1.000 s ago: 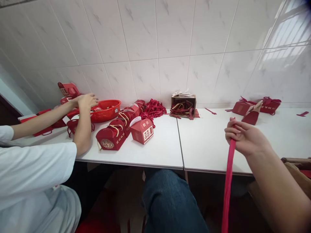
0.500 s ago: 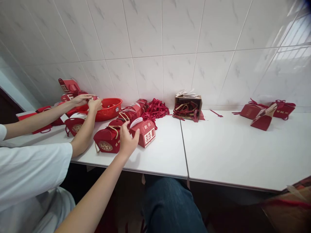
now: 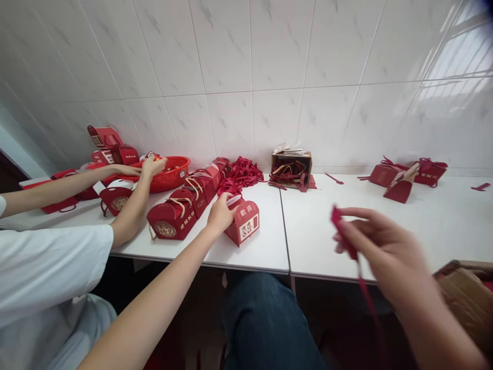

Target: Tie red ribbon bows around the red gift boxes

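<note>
My left hand (image 3: 221,214) grips the back left side of a small red gift box (image 3: 243,224) with gold and white lettering, which stands near the front of the table. My fingertips are partly hidden behind its top. On the right, above the table's front edge, my right hand (image 3: 379,241) pinches a dark red ribbon (image 3: 348,239), its tail hanging down. That hand is smeared by motion. Left of the gift box stands a row of red boxes (image 3: 169,221) with gold rope handles. A heap of red ribbons (image 3: 243,173) lies behind the gift box.
A co-worker's hands (image 3: 150,167) work at a red plastic basin (image 3: 169,180) on the left. A small open carton (image 3: 308,169) holding ribbons stands by the wall. Further right are several red boxes (image 3: 385,174). A cardboard box (image 3: 462,298) sits below at the right.
My left hand has taken hold of the gift box, which now sits further right and nearer me. My right hand has come into view with a red ribbon.
</note>
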Demonstrator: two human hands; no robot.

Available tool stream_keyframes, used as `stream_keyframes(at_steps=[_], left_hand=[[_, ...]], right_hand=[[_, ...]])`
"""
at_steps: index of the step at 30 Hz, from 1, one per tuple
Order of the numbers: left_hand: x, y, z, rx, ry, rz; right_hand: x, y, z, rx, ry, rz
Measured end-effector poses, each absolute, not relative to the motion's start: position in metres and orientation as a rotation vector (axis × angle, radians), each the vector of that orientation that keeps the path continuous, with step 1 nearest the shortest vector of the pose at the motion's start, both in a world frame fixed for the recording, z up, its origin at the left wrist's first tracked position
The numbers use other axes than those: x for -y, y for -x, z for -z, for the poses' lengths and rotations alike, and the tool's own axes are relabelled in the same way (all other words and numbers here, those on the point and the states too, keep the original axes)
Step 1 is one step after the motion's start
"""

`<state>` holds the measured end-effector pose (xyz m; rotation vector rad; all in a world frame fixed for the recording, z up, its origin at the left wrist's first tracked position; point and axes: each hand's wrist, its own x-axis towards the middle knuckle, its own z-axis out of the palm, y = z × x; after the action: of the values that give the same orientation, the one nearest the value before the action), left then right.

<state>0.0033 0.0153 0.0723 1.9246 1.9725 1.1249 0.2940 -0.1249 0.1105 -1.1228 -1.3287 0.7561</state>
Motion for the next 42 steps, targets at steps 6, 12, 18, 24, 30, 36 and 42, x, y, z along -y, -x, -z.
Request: stream_keyframes(at_steps=[6, 12, 18, 24, 30, 36, 42], left_hand=[[0.043, -0.063, -0.074, -1.79, -2.051, -0.972], [0.063, -0.082, -0.082, -1.775, -2.085, -1.02], [0.055, -0.075, -0.073, -1.625, -2.132, -1.192], [0.051, -0.07, -0.07, -1.49, -2.378, -1.393], [0.052, -0.059, -0.079, -1.185, -2.49, -1.151], [0.051, -0.052, -0.08, -1.058, -2.632, -1.176], [0.054, -0.056, -0.106, -1.105, -2.719, -1.433]], right_hand=[[0.115, -0.262, -0.08, 1.283, 0.995, -1.268], [0.118, -0.245, -0.08, 1.291, 1.015, -1.268], [0.113, -0.237, -0.087, 1.291, 1.088, -1.292], [0.101, -0.225, -0.087, 1.233, 1.115, -1.247], [0.091, -0.22, -0.088, 1.243, 1.16, -1.211], [0.087, -0.219, -0.081, 1.342, 1.161, -1.17], [0.087, -0.227, -0.084, 1.472, 1.226, -0.465]])
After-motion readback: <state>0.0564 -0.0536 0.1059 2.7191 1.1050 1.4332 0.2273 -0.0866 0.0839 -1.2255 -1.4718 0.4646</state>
